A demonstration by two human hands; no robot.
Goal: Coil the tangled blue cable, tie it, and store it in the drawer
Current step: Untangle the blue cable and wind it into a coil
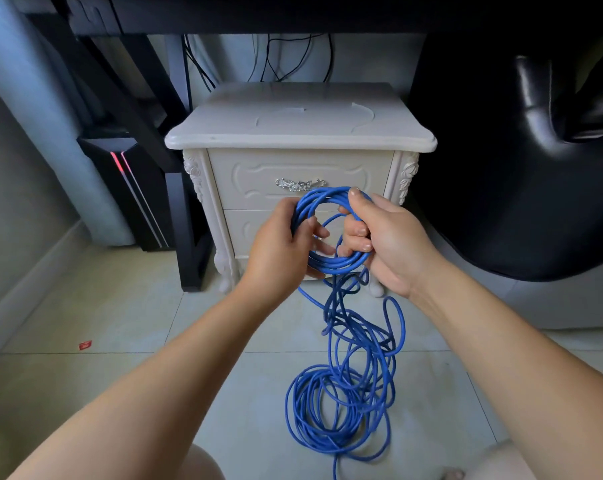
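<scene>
Clearly, the blue cable (334,268) is a light and soft thing, but it seems to have some spring in it: the round coil (324,195) in the centre of the frame holds its shape as a ring, and I think the turns would open if nothing held them together. The left hand (279,244) grips the left side of this coil, with its fingers curled through the ring, and the right hand (386,244) grips the right side, thumb on top of the strands and fingers wrapped under them. From the bottom of the coil the cable hangs down to the floor (120,323), where the rest lies as a loose tangled heap (341,393) in the lower centre of the frame, between the person's forearms. I judge that this heap is the difficult part: the loops cross one another, so a hard pull could tighten them into a knot, and it is better to draw the cable up slowly and let it slide free. The jacket looks smooth, so a bundle of many strands can slip apart; a good hold is around all the turns at one place, with the whole hand closed, not with fingertips only. Behind the hands stands a white nightstand (293,123), and its upper drawer (244,174) is closed, with a silver handle (299,184) just above the coil.
</scene>
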